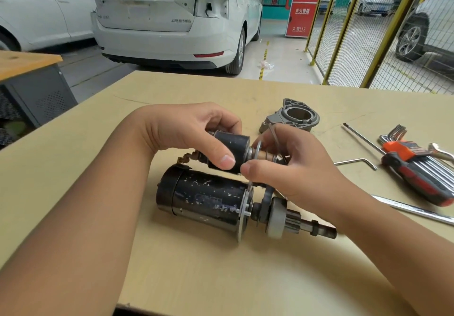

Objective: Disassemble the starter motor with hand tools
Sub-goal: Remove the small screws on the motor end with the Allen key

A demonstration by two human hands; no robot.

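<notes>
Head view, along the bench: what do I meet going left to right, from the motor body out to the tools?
Black motor body → pinion gear and shaft → grey aluminium nose housing, farther back → loose hex key → orange-holdered hex key set.

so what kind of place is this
Likely a car workshop or training garage: a white car with its tail lamp removed, yellow mesh fencing, and hex keys on the table.
</notes>
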